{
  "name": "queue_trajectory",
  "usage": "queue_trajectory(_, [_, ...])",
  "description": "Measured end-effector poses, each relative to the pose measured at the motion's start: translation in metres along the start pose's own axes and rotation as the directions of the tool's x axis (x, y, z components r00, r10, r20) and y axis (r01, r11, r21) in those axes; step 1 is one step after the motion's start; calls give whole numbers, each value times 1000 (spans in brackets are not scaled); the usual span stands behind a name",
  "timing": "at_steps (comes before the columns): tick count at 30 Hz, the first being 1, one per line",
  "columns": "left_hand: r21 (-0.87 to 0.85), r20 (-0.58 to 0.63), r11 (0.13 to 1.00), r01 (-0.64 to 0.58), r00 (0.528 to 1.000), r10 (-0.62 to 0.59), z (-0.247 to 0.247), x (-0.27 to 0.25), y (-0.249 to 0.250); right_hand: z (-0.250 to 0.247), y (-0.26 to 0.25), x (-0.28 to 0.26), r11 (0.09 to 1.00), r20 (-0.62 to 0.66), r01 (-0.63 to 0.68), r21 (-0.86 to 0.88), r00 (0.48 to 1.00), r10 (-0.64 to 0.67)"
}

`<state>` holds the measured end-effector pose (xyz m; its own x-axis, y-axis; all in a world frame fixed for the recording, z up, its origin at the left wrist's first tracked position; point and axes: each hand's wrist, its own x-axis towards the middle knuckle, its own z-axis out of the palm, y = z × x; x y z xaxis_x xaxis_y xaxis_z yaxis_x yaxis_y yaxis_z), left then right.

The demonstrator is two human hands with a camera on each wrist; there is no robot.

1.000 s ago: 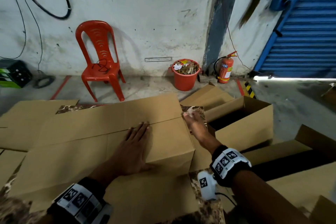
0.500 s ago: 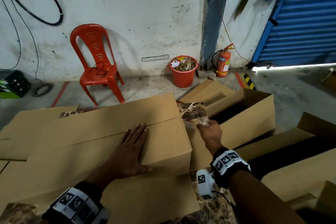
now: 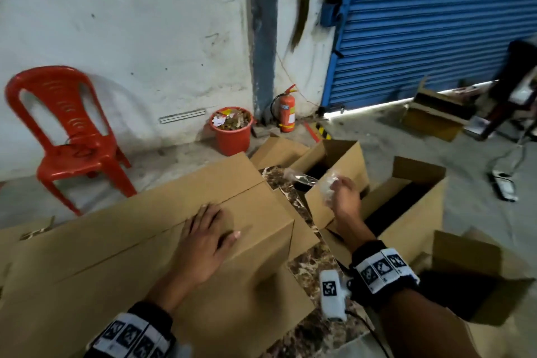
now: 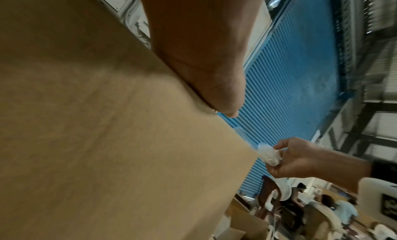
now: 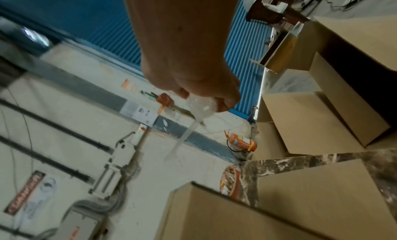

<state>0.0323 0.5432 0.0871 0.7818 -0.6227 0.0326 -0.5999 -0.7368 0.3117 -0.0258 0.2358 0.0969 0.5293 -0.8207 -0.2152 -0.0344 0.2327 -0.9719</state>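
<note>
Shutter [image 3: 436, 23], blue and ribbed, fills the wall far behind the box [image 3: 130, 256] and to its right, and its top is cut off in the head view. The box is a closed brown one. Its left and near ends run out of frame, and the left wrist view gives only a blurred tan slab of its lid.

A red chair [image 3: 66, 131] stands behind the box to the left. Two open cartons [image 3: 418, 218] stand just right of the box, their insides too dark to read. A marble top [image 3: 302, 270] shows in the gap between them and the box. A red bucket [image 3: 232, 139] full of scraps sits behind the box's far right corner, with an extinguisher [image 3: 287, 113] just beyond it.

The left hand [image 3: 203, 241] lies flat on the box's lid near its right end, fingers straight and slightly spread. The right hand [image 3: 344, 197] is held just right of the box, above the nearer carton. Its fingers are curled round a crumpled wad of clear tape [image 3: 327, 192].

A strip trails from the wad toward the box's far right corner. It is thin and smeared, and I cannot tell whether it touches the box.

Only the left wrist view shows people [image 4: 322, 209] seated far beyond the box's right end. Only the right wrist view shows the strip tapering down from the fist, with pipes and signs on the wall behind.
</note>
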Motion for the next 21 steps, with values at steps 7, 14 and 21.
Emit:
queue_trajectory(7, [-579, -82, 803, -140, 990, 113, -30, 1, 66, -44, -9, -124, 989, -45, 147, 12, 988, -146])
queue_trajectory(14, [-950, 222, 263, 167, 956, 194, -11, -33, 167, -104, 8, -227, 954, -131, 251, -163, 953, -273])
queue_trajectory(21, [-913, 331, 364, 185, 857, 395, 59, -104, 220, -201, 65, -302, 918, -327, 136, -372, 907, -266])
